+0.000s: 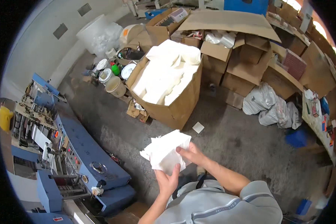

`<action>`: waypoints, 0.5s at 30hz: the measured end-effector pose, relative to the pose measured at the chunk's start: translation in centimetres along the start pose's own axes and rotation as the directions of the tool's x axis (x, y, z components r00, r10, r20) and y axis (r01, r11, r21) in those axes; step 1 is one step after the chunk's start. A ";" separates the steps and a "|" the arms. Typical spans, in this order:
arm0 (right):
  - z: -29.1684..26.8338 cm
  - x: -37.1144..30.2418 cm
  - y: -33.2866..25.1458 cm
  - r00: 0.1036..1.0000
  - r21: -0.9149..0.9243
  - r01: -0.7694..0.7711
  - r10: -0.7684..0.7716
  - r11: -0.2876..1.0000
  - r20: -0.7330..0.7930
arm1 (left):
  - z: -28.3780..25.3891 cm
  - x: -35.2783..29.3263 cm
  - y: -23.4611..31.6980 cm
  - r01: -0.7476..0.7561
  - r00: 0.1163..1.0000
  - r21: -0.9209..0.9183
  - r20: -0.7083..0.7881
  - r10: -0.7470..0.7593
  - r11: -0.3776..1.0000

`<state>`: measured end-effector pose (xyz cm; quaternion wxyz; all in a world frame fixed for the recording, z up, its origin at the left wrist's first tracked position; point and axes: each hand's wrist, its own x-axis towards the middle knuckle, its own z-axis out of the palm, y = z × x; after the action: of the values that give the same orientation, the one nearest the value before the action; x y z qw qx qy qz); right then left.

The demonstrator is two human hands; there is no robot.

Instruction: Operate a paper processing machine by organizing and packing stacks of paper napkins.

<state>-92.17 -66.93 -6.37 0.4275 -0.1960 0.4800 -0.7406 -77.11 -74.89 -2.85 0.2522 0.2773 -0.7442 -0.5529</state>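
"White paper stack [168, 151], ragged along its left side, is held in front of a worker in a grey shirt [227, 203] on a workshop floor [235, 156]. Head view, the only one. How is it gripped?"

"By both hands. The left hand [167, 182] pinches the lower edge, thumb laid up over the face; the right hand [193, 155] pinches the right side, thumb pressed on top. Most of the fingers are hidden behind the paper, so how far they reach under cannot be told."

"And the setting?"

"It is off the floor, on the near side of an open cardboard carton [183, 108] heaped with similar white sheets [162, 76]. A pale square [198, 127] lies on the floor near the carton, and a blue machine [89, 149] stands to the left."

"How would such a stack handle?"

"Light and soft, by the look of it: limp toward the corners, easier to crease than to break, its layers apt to slip over one another. The fanned left side seems the loosest. The lower edge and right side look the better holds, thumbs broad on the face, fingers flat behind."
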 end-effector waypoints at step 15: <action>-8.9 20.7 -10.4 0.951 -0.301 -0.044 -0.053 0.952 -0.306 | 7.5 28.0 -3.2 -0.065 0.971 -0.208 0.214 0.111 0.976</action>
<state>-114.59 -77.27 -3.82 0.3097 -0.1417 0.6492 -0.6801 -101.89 -89.87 -6.00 0.2174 0.1530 -0.7204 -0.6406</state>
